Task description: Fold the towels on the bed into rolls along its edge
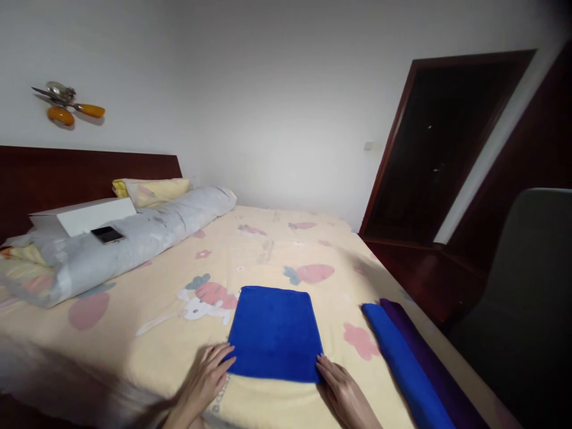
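A blue towel (276, 333), folded into a flat, nearly square shape, lies on the bed in front of me. My left hand (208, 376) is at its lower left edge, fingers stretched out with the tips resting on the fabric. At the lower right corner, my right hand (343, 387) touches the towel with its fingers extended; its thumb is hidden. To the right lie two long, narrow folded cloths side by side, one blue (409, 366) and one purple (431, 357).
The bed carries a cream sheet (263, 247) with carrot and rabbit prints. A long plastic-wrapped roll (179, 217) lies on the left, with a phone (107, 235) and a white box (96, 219) on it. A dark chair back (531, 286) stands at the right.
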The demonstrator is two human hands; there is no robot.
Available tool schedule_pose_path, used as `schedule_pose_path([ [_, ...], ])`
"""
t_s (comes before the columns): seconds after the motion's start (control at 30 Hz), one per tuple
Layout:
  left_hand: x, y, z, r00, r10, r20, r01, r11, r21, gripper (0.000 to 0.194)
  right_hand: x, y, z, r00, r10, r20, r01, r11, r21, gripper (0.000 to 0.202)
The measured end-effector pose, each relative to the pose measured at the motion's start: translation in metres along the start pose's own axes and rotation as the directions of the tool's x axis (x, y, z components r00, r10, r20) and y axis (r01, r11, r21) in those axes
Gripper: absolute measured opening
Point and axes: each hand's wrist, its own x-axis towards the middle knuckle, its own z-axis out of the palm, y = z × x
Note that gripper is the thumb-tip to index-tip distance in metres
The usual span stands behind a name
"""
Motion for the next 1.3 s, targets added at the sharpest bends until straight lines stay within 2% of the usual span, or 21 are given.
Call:
schedule_pose_path([
  [0.1, 0.005, -0.001, -0.004, 0.998, -0.041, -0.043, 0.036, 0.993, -0.113, 0.048, 0.006, 0.004, -0.004, 0.998, 0.061, 0.008, -0.062, 0.992, 0.114, 0.037],
  [0.2, 0.014, -0.004, -0.001, 0.978, -0.199, -0.065, 0.174, 0.946, -0.274, 0.041, 0.017, 0.008, -0.008, 0.959, 0.279, 0.043, -0.279, 0.919, 0.280, 0.036],
  [0.27, 0.021, -0.007, 0.005, 0.942, -0.335, -0.032, 0.296, 0.871, -0.392, 0.034, 0.028, 0.011, -0.010, 0.920, 0.383, 0.081, -0.381, 0.831, 0.406, 0.036],
  [0.37, 0.034, -0.011, 0.016, 0.876, -0.482, 0.010, 0.411, 0.736, -0.538, 0.032, 0.048, 0.014, -0.013, 0.883, 0.454, 0.119, -0.438, 0.709, 0.553, 0.034],
  [0.43, 0.045, -0.013, 0.025, 0.835, -0.550, -0.006, 0.439, 0.675, -0.593, 0.036, 0.060, 0.015, -0.013, 0.865, 0.488, 0.120, -0.459, 0.668, 0.585, 0.034],
  [0.5, 0.054, -0.015, 0.034, 0.800, -0.599, -0.038, 0.456, 0.647, -0.611, 0.039, 0.069, 0.017, -0.008, 0.854, 0.509, 0.106, -0.470, 0.669, 0.576, 0.035],
  [0.6, 0.062, -0.017, 0.043, 0.773, -0.632, -0.063, 0.506, 0.673, -0.539, 0.037, 0.073, 0.021, 0.004, 0.848, 0.525, 0.072, -0.482, 0.708, 0.515, 0.039],
  [0.73, 0.058, -0.022, 0.046, 0.813, -0.575, -0.096, 0.529, 0.797, -0.292, 0.033, 0.071, 0.026, 0.024, 0.847, 0.529, -0.056, -0.491, 0.818, 0.300, 0.042],
  [0.83, 0.057, -0.018, 0.046, 0.805, -0.557, -0.203, 0.549, 0.830, -0.100, 0.030, 0.074, 0.018, 0.034, 0.832, 0.503, -0.233, -0.515, 0.857, 0.011, 0.046],
  [0.9, 0.062, -0.005, 0.046, 0.807, -0.526, -0.269, 0.542, 0.840, -0.015, 0.034, 0.079, 0.004, 0.039, 0.858, 0.419, -0.298, -0.460, 0.884, -0.080, 0.053],
  [0.93, 0.067, 0.005, 0.046, 0.833, -0.478, -0.278, 0.499, 0.866, 0.006, 0.038, 0.083, -0.006, 0.042, 0.886, 0.357, -0.296, -0.396, 0.914, -0.086, 0.057],
  [1.0, 0.078, 0.029, 0.048, 0.926, -0.310, -0.214, 0.321, 0.947, 0.019, 0.049, 0.091, -0.027, 0.050, 0.951, 0.213, -0.226, -0.230, 0.972, -0.053, 0.060],
  [1.07, 0.089, 0.054, 0.052, 0.987, -0.136, -0.091, 0.137, 0.991, 0.005, 0.059, 0.098, -0.047, 0.058, 0.988, 0.114, -0.105, -0.115, 0.993, -0.002, 0.059],
  [1.1, 0.093, 0.064, 0.054, 0.996, -0.085, -0.026, 0.085, 0.996, -0.004, 0.063, 0.100, -0.054, 0.061, 0.995, 0.097, -0.038, -0.096, 0.995, 0.020, 0.058],
  [1.17, 0.096, 0.075, 0.056, 0.996, -0.054, 0.076, 0.056, 0.998, -0.022, 0.066, 0.101, -0.061, 0.064, 0.991, 0.102, 0.087, -0.106, 0.993, 0.045, 0.056],
  [1.23, 0.093, 0.071, 0.052, 0.989, -0.041, 0.140, 0.047, 0.998, -0.043, 0.064, 0.097, -0.057, 0.061, 0.978, 0.112, 0.173, -0.123, 0.991, 0.055, 0.057],
  [1.3, 0.084, 0.057, 0.043, 0.984, -0.019, 0.176, 0.031, 0.997, -0.065, 0.060, 0.089, -0.045, 0.051, 0.969, 0.121, 0.216, -0.136, 0.989, 0.056, 0.059],
])
